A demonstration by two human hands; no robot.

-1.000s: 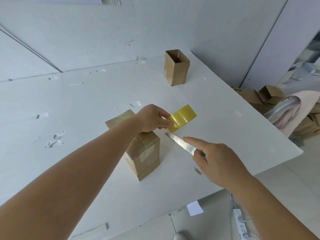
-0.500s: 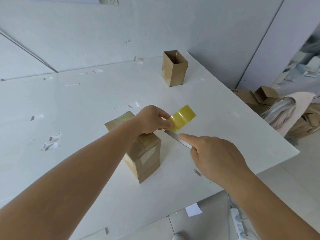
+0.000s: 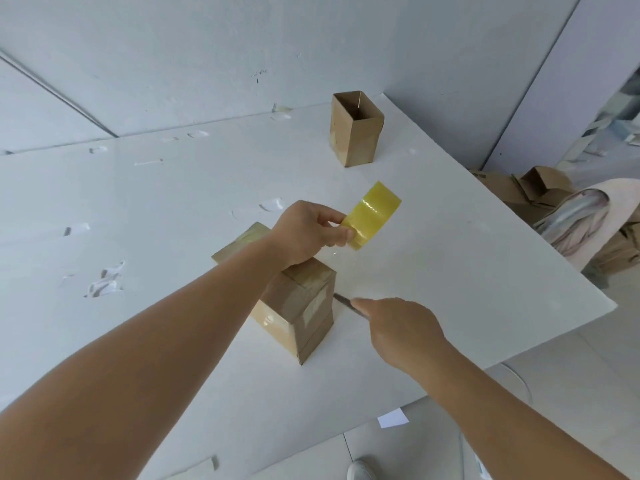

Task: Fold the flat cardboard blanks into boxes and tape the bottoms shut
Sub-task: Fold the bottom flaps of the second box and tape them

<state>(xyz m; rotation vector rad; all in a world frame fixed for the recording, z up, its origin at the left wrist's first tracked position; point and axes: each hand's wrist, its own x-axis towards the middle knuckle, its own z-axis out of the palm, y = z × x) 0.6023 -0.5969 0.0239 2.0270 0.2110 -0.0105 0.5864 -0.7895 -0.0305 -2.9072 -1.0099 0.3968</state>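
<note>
A folded cardboard box (image 3: 300, 306) stands bottom-up on the white table (image 3: 173, 209), with clear tape across its top and down its side. My left hand (image 3: 308, 232) hovers above it and grips a yellow tape roll (image 3: 372, 215), thumb and fingers pinching its near edge. A faint clear strip of tape runs from the roll down to the box. My right hand (image 3: 403, 327) holds a thin metal blade (image 3: 343, 300), whose tip lies close to the box's right side. A second box (image 3: 356, 128), open at the top, stands at the table's far corner.
Scraps of tape (image 3: 104, 284) are stuck on the table at left. The table's right edge falls to a floor where cardboard blanks (image 3: 502, 183) lie piled beside a rolled sheet (image 3: 575, 220). A power strip cable and a shoe show below.
My left hand has lifted the tape roll up and away from the box. My right hand has brought the blade down and left, nearer the box's side.
</note>
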